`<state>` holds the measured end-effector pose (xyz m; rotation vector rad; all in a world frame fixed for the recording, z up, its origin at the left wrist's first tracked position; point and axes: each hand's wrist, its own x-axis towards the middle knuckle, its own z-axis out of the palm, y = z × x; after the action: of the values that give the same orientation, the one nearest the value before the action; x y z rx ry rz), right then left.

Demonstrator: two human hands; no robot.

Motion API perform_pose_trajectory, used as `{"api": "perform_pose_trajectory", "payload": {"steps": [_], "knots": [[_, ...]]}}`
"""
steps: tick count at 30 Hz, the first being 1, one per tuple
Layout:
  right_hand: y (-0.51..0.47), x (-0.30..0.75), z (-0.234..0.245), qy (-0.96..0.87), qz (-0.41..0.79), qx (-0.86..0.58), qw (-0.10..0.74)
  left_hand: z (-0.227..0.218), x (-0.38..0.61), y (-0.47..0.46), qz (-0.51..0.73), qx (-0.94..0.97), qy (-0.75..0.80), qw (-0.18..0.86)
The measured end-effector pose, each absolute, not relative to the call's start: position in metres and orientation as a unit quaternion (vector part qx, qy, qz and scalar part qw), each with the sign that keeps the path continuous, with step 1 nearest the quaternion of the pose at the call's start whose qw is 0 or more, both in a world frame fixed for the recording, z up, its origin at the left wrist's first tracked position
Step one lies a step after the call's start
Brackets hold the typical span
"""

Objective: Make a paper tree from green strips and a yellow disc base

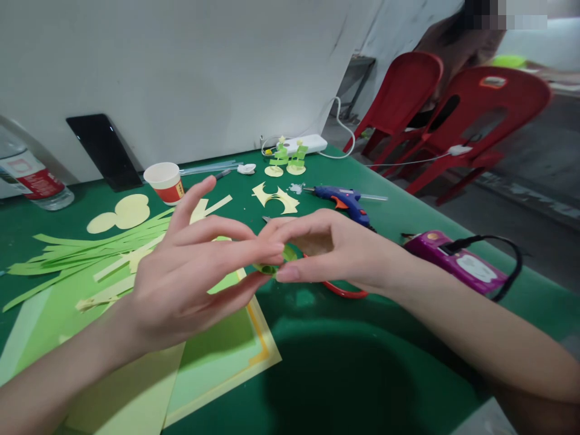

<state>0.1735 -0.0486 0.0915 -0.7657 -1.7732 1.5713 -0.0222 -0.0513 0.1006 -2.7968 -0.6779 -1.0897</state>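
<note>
Between the fingertips of both hands is a small rolled green paper strip (267,267), partly covered by the fingers. My left hand (181,278) pinches it from the left between thumb and middle fingers, with one finger raised. From the right, thumb and forefinger of my right hand (335,248) close on the same paper. Under the right hand lie scissors, their red handle (347,293) showing on the green table (317,374). Loose green paper strips (58,257) and stacked paper sheets (222,368) lie below and left of my left hand.
Further back stand a paper cup (164,181), a phone (106,151), a water bottle (34,175) and small paper plants (296,158). A blue glue gun (344,199), cut paper scrap (276,198) and purple device (457,263) lie rightward. Beyond, a person sits near red chairs (489,115).
</note>
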Motion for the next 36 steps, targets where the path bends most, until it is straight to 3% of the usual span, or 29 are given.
{"api": "perform_pose_trajectory", "payload": {"steps": [9, 18, 26, 36], "knots": [[-0.059, 0.169, 0.096, -0.681, 0.551, -0.338, 0.344, 0.097, -0.022, -0.049, -0.352, -0.918, -0.177, 0.043], [-0.061, 0.16, 0.077, -0.585, 0.63, -0.291, 0.42, 0.095, -0.022, -0.052, -0.421, -0.874, -0.242, 0.018], [-0.054, 0.164, 0.081, -0.555, 0.681, -0.292, 0.378, 0.097, -0.021, -0.05, -0.395, -0.888, -0.234, 0.023], [-0.058, 0.159, 0.076, -0.554, 0.683, -0.261, 0.398, 0.096, -0.022, -0.05, -0.397, -0.889, -0.227, 0.03]]}}
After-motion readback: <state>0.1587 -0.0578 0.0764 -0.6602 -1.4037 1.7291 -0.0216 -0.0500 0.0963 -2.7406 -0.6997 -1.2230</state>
